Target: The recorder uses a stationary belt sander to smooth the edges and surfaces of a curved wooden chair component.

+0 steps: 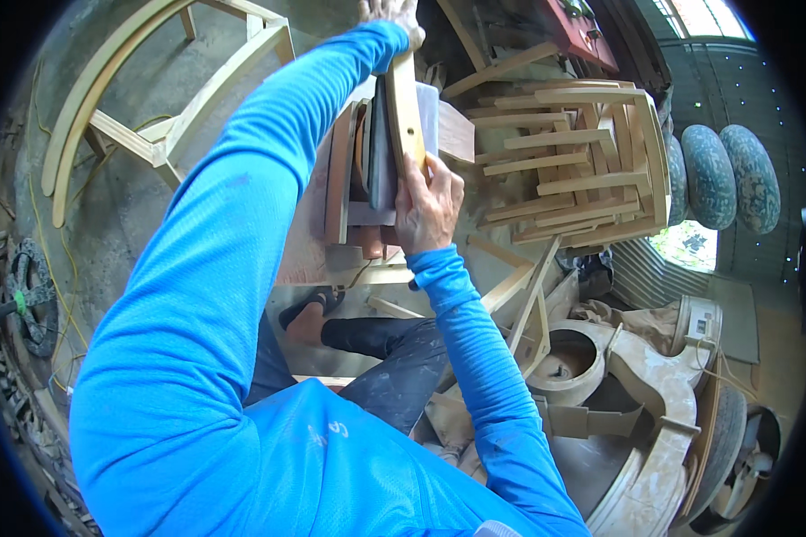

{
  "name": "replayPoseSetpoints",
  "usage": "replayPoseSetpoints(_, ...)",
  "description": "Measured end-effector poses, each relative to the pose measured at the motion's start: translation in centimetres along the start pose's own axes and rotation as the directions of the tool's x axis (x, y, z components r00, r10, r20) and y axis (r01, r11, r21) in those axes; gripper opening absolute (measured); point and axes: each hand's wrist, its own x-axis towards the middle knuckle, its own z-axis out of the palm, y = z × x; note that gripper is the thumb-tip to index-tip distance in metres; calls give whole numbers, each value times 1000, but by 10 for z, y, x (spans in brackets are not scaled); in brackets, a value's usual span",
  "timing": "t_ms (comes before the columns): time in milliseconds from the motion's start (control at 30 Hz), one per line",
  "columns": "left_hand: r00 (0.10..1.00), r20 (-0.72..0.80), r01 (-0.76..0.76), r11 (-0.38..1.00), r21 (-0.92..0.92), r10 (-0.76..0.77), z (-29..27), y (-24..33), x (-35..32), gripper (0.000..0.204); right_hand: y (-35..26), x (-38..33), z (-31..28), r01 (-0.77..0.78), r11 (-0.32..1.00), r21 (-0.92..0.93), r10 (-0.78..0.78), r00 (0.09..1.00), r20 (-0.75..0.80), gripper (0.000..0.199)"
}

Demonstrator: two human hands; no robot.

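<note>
A pale, slightly curved wooden piece with a small hole near its near end lies lengthwise between my hands. My left hand reaches far forward and grips its far end; the top edge of the picture cuts off part of the fingers. At the near end, my right hand is closed around the wood, thumb and fingers pressed to it. Along the left side of the piece runs the dark upright belt of what looks like a belt sander. Whether wood and belt touch, I cannot tell.
A curved wooden frame stands at the far left. Stacked slatted wooden parts are at the right. A large dusty machine with a wheel stands near right. Yellow cable trails over the floor at left. Round tanks hang farther right.
</note>
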Motion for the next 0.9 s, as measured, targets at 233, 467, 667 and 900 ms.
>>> replayPoseSetpoints(233,985,103,95,935,341,-138,-6,63,-132,77,-30,-130,-80,-82,992,92,72,992,107,49)
replayPoseSetpoints(467,979,202,-65,955,291,6,-27,126,-280,72,-76,-264,-158,-218,968,121,188,958,215,53)
replayPoseSetpoints(667,991,132,-42,971,236,10,-16,100,-239,87,-66,-217,-141,-211,970,118,185,963,198,46)
replayPoseSetpoints(900,997,75,-7,957,290,-15,14,37,-84,77,-30,-94,-63,-104,994,44,103,994,38,42)
